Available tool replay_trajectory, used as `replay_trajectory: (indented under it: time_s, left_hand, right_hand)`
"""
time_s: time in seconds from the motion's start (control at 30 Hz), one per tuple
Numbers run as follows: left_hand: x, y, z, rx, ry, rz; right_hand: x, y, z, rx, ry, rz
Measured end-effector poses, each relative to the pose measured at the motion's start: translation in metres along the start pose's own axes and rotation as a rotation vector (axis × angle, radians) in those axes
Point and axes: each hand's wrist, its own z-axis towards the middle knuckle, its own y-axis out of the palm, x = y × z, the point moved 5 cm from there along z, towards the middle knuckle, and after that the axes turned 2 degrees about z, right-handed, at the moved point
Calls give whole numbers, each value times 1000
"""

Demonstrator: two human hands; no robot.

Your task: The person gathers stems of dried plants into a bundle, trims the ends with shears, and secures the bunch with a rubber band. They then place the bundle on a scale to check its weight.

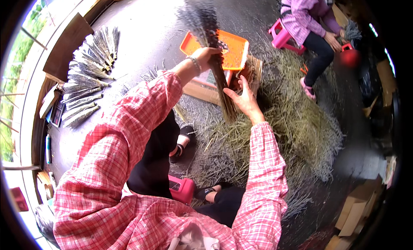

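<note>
A bundle of dried lavender [219,78] hangs with its dark flower heads up and its cut stems down. My left hand [208,58] is closed around it just below the heads. Beside the lower stems is my right hand [242,96], its fingers spread and holding nothing; whether its thumb touches the stems I cannot tell. Behind the bundle, an orange plastic tray [237,38] with loose bits in it sits on a scale, which rests on a cardboard box [203,92].
Loose stalks [290,120] cover the floor at the right. Finished-looking bundles [87,75] lie fanned at the left. A co-worker [309,20] sits on a pink stool [280,36], handling lavender near a red container [350,57]. Another pink stool [184,188] stands below me.
</note>
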Motion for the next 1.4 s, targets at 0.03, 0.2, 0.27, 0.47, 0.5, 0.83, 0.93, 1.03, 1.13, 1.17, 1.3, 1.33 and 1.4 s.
replay_trajectory:
  time_s: [0.03, 0.2, 0.27, 0.47, 0.5, 0.83, 0.93, 1.03, 1.13, 1.17, 1.3, 1.33, 1.4]
  left_hand:
    - [1, 5, -3, -24, -20, 19]
    - [-12, 7, 6, -260, -136, -76]
    - [-14, 7, 1, -309, -199, -167]
    - [-10, -18, 13, -310, -181, 16]
    - [-13, -27, 14, -283, -179, 74]
    - [-79, -102, -30, -197, -337, 87]
    - [-95, -110, -29, -231, -338, -38]
    - [-104, -109, -28, -251, -334, -97]
    - [-108, -104, -23, -279, -317, -149]
    - [-109, -101, -21, -291, -305, -193]
    - [-112, -109, -20, -196, -312, -170]
    - [-113, -111, -21, -194, -309, -182]
    - [-115, -118, -18, -191, -296, -189]
  right_hand:
    - [-6, 9, 10, -84, -11, 152]
    - [-18, 55, 29, -386, 135, 564]
    - [-25, 67, 21, -406, 226, 662]
    - [-4, 85, 46, -289, 306, 741]
    - [0, 83, 52, -271, 316, 748]
    - [16, 109, 112, -194, 453, 766]
    - [14, 110, 112, -202, 519, 802]
    - [4, 111, 106, -200, 704, 851]
    - [17, 111, 108, -282, 703, 979]
    - [18, 111, 107, -302, 688, 1033]
    - [18, 107, 103, -333, 618, 1028]
    - [17, 108, 100, -381, 616, 992]
    - [19, 109, 97, -371, 591, 991]
